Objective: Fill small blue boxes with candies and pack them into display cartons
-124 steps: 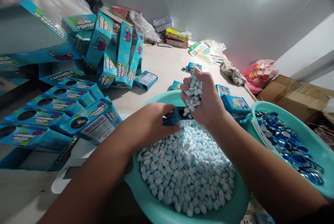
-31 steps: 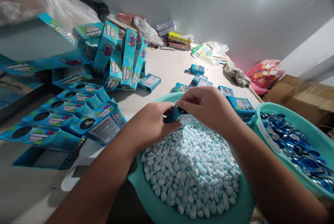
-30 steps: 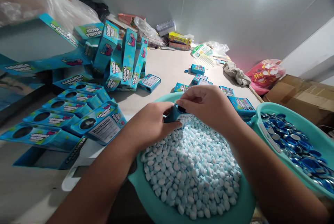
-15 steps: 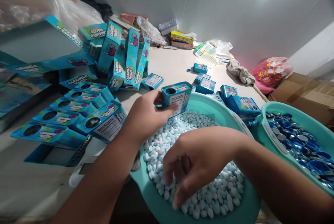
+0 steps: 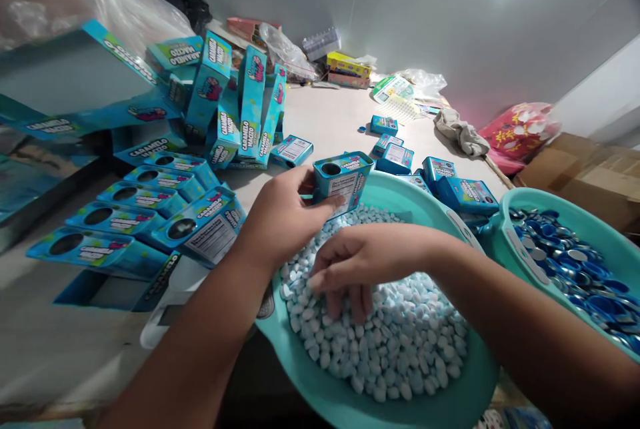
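My left hand [image 5: 293, 212] is closed around a blue candy tin [image 5: 343, 182], thumb on its printed front, fingers behind. The tin's round dark opening faces up. Below it, a turquoise basin [image 5: 425, 199] holds many small white and pale-blue candies [image 5: 400, 342]. My right hand [image 5: 360, 266] is over this basin, its curled fingertips down among the candies and its thumb near the index finger. What lies inside those fingers is hidden. To the left, several blue tins [image 5: 133, 199] with round openings stand side by side, and one more tin [image 5: 200, 226] leans against them.
Blue display cartons [image 5: 250, 109] are piled at the back left. Several closed tins [image 5: 465, 196] lie beyond the basin. A second turquoise basin [image 5: 517, 242] at right holds blue caps [image 5: 590, 276]. A white scale [image 5: 173, 309] sits at left, partly under my forearm. A cloth [image 5: 460, 132] lies behind.
My right hand has risen slightly away from the basin's near side and turned, its fingers now pointing down into the candies. The left hand still holds the tin in nearly the same place.
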A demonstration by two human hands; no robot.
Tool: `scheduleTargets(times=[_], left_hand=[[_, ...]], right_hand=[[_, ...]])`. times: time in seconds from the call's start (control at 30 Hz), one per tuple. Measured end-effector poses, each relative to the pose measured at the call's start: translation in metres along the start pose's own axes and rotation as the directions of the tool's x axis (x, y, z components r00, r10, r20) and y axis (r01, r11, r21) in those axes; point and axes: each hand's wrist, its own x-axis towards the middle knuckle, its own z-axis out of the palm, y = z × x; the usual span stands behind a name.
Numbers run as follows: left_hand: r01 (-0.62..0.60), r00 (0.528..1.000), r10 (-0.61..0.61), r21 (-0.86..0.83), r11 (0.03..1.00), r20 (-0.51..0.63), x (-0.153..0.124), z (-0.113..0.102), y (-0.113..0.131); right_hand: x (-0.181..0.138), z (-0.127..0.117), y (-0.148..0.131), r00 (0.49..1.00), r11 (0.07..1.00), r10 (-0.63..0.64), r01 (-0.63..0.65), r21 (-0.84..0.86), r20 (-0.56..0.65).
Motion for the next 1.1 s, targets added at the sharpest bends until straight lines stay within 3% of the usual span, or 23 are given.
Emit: scheduleTargets(times=[0.07,0.13,0.2,0.23,0.3,0.4,0.5,0.6,0.77,0.9,1.0,1.1], left_hand=[[-0.010,1.000,0.010,0.036,0.999,0.007,0.000,0.000,0.000],[-0.017,1.000,0.017,0.061,0.998,0.011,0.000,0.000,0.001],[-0.023,1.000,0.023,0.060,0.998,0.007,0.000,0.000,0.002],[-0.025,1.000,0.025,0.056,0.998,0.001,0.000,0.000,0.002],[-0.026,1.000,0.026,0.052,0.998,-0.003,0.000,0.000,0.002],[-0.026,1.000,0.026,0.045,0.999,0.004,0.000,0.000,0.002],[-0.041,0.999,0.041,0.018,0.999,0.001,-0.001,0.000,0.001],[-0.047,0.999,0.047,0.010,0.999,0.003,-0.002,0.001,0.000],[-0.064,0.998,0.063,0.021,0.998,0.011,-0.003,0.001,0.001],[-0.070,0.997,0.070,0.038,0.997,0.010,-0.003,0.000,0.003],[-0.074,0.997,0.074,0.061,0.995,0.002,-0.004,0.000,0.005],[-0.088,0.996,0.090,0.084,0.993,-0.016,-0.004,0.000,0.006]], right_hand=[[0.001,-0.011,0.007,0.975,0.985,0.038,-0.074,-0.158,-0.219],[0.001,-0.022,0.015,0.896,0.939,0.037,-0.183,-0.292,-0.443],[0.001,-0.030,0.018,0.849,0.912,0.029,-0.239,-0.334,-0.527],[0.000,-0.032,0.017,0.857,0.918,0.031,-0.227,-0.324,-0.514],[-0.006,-0.031,0.012,0.918,0.954,0.028,-0.142,-0.263,-0.395],[-0.018,-0.019,-0.003,0.998,0.989,-0.007,-0.001,-0.146,-0.055],[-0.026,-0.004,-0.014,0.956,0.992,0.087,-0.059,-0.108,0.280],[-0.022,0.008,-0.013,0.916,0.975,0.198,-0.149,-0.163,0.349],[-0.010,0.009,-0.002,0.948,0.950,0.257,-0.211,-0.232,0.189],[-0.007,-0.005,0.005,0.972,0.932,0.218,-0.235,-0.276,-0.092],[-0.001,-0.020,0.011,0.933,0.907,0.224,-0.305,-0.289,-0.280],[0.004,-0.035,0.018,0.850,0.865,0.233,-0.403,-0.299,-0.472]])
